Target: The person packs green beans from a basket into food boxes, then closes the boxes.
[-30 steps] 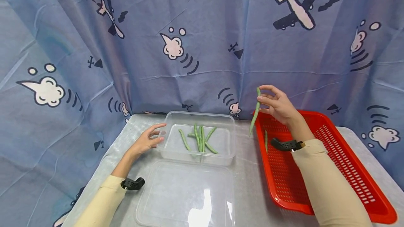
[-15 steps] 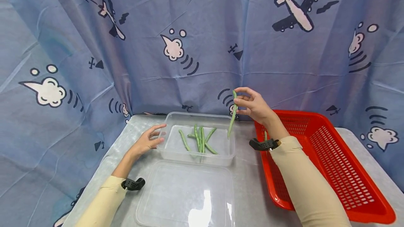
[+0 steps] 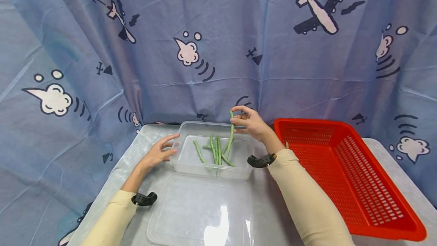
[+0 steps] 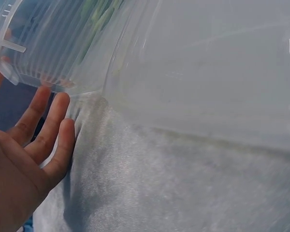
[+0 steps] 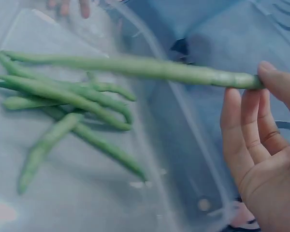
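Note:
My right hand [image 3: 252, 124] pinches a long green bean [image 3: 231, 136] by its upper end. The bean hangs nearly upright over a clear plastic container [image 3: 194, 169]. Several other green beans [image 5: 82, 96] lie crossed on the container floor, as the right wrist view shows. At the container's left side rests my left hand [image 3: 158, 153], its spread fingers touching the wall. In the left wrist view, some fingers of that hand [image 4: 24, 159] stand apart and others show through the clear plastic.
A clear flat lid [image 3: 198, 208] lies on the grey tabletop in front of the container. To the right stands a red slotted basket [image 3: 379, 170], with the tip of a green bean [image 3: 287, 145] showing by its left wall. A blue patterned curtain [image 3: 218, 48] hangs behind.
From above the red basket, my right hand has carried the green bean left and slightly down to over the container. The left hand has stayed at the container's side.

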{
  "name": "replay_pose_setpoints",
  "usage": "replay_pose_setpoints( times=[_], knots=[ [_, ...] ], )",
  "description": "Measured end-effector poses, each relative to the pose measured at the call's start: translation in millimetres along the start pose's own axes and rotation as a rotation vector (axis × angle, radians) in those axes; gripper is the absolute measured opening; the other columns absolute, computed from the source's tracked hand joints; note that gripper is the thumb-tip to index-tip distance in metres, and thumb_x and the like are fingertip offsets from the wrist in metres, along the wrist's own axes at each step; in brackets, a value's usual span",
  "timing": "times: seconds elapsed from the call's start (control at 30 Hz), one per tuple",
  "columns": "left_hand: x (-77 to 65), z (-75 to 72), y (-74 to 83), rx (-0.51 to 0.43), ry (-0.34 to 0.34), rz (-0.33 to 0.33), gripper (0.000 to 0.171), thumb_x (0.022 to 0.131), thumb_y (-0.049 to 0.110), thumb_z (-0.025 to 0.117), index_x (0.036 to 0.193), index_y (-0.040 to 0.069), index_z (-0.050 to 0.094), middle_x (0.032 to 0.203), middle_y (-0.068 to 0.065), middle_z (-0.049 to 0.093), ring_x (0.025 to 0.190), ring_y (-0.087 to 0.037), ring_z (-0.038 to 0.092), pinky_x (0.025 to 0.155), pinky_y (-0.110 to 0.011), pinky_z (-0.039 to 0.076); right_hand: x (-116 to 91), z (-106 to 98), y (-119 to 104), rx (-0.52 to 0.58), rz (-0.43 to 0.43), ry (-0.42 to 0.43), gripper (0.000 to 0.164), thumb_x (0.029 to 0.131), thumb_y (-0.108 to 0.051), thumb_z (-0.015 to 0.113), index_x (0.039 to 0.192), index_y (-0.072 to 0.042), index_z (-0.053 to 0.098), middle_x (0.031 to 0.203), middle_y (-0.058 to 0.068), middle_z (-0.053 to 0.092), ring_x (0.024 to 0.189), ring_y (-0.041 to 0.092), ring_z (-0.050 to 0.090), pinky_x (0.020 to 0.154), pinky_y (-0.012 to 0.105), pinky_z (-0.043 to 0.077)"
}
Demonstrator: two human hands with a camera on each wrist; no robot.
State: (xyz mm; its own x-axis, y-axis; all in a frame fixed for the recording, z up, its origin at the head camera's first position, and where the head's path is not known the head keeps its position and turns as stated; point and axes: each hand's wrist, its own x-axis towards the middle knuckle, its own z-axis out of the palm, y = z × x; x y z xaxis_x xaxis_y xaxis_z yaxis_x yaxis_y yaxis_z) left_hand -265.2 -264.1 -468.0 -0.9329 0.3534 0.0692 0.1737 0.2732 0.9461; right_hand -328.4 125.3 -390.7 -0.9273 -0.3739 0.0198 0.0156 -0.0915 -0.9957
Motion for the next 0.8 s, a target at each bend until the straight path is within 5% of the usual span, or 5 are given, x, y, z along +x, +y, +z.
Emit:
replay_pose_setpoints(
  times=[0.47,0.7,0.8],
  knots=[
    [1.6,0.7,-1.0,-0.006,0.003,0.01,0.058,0.102,0.004,0.061,0.155,0.005,0.039,0.152,-0.031,0.037,0.137,-0.046,0.035,0.077,-0.04,0.051,5,18,30,-0.035,0.121,-0.114,0.038,0.097,0.006,0.065,0.133,0.001,0.054,0.102,0.017,0.065,0.092,0.028,0.063,0.094,0.065,0.043],
    [1.5,0.2,-0.1,-0.031,-0.009,0.003,0.057,0.102,0.007,0.061,0.156,0.008,0.04,0.15,-0.033,0.038,0.137,-0.047,0.035,0.077,-0.04,0.051,5,14,25,-0.074,0.092,-0.115,0.027,0.096,0.002,0.068,0.121,0.0,0.06,0.104,0.014,0.062,0.108,0.048,0.054,0.092,0.052,0.05],
    [1.1,-0.1,-1.4,-0.03,-0.011,0.004,0.058,0.102,0.009,0.062,0.156,0.008,0.04,0.151,-0.032,0.037,0.137,-0.047,0.035,0.077,-0.04,0.051,5,9,21,-0.081,0.082,-0.11,0.027,0.095,0.002,0.069,0.121,0.003,0.059,0.103,0.015,0.061,0.108,0.046,0.055,0.092,0.051,0.051]
  ],
)
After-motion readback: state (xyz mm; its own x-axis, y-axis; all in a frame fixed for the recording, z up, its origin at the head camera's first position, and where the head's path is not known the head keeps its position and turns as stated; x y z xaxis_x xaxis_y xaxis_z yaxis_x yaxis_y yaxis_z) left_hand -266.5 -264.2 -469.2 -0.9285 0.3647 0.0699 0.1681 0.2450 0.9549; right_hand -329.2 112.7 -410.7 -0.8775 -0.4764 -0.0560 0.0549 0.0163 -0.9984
